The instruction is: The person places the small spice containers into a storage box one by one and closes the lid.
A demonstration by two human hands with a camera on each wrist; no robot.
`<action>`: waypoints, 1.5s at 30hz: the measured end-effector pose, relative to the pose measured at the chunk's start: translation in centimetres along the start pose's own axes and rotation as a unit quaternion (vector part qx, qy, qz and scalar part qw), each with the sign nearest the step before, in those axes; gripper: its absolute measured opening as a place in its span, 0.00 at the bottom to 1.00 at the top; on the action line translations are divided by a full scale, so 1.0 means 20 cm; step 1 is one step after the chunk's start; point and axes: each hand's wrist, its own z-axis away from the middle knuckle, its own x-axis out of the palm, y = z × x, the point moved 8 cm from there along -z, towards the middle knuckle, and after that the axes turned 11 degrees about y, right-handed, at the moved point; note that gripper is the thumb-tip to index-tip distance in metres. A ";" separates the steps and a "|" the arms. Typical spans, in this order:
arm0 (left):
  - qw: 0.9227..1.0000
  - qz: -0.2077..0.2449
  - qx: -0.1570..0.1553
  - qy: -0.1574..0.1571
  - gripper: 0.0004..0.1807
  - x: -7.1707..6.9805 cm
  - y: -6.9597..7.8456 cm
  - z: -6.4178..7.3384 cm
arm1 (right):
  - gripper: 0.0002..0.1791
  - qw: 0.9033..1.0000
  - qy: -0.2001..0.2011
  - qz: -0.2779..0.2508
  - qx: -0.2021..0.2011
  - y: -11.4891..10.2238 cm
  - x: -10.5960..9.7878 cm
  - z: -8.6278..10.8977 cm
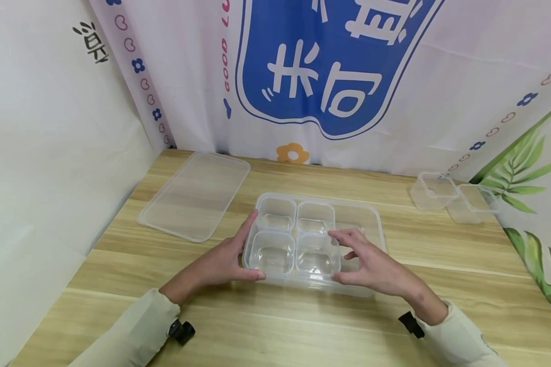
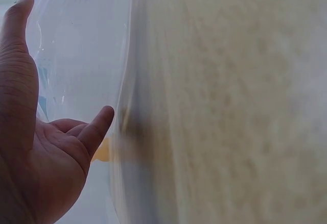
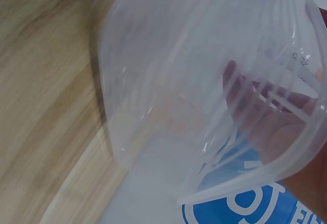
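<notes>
Blue sign (image 1: 335, 66) behind the container (image 1: 365, 214): top cut off; desk (image 2: 235, 101) beside the container blurred (left wrist view).

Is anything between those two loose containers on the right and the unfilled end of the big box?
No object shows on the table between the loose containers and the big box, but its rim must be cleared, and the right hand reaches over that end's near part.

- Left hand (image 2: 38, 155): occupies the left side, digits extended and spread.
- Clear plastic container (image 2: 84, 50): adjacent to the digits; contact indeterminate.
- Wood-toned counter (image 2: 230, 101): fills the right side, blurred.
- Orange patch (image 2: 103, 151): beside the lower digits.
</notes>
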 end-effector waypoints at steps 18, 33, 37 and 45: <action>1.000 0.001 -0.004 0.002 0.76 0.00 0.00 0.00 | 0.41 1.000 -0.017 -0.008 0.012 0.01 0.01 0.02; 1.000 0.001 -0.007 0.001 0.76 0.00 0.01 0.00 | 0.34 0.999 -0.009 -0.012 -0.030 -0.01 0.01 0.01; 1.000 -0.001 -0.005 0.002 0.76 0.00 0.00 0.00 | 0.34 0.999 -0.009 -0.013 -0.033 -0.01 0.01 0.01; 1.000 0.002 -0.006 0.001 0.76 0.00 0.01 0.00 | 0.36 1.000 -0.005 -0.004 -0.025 0.00 0.01 0.01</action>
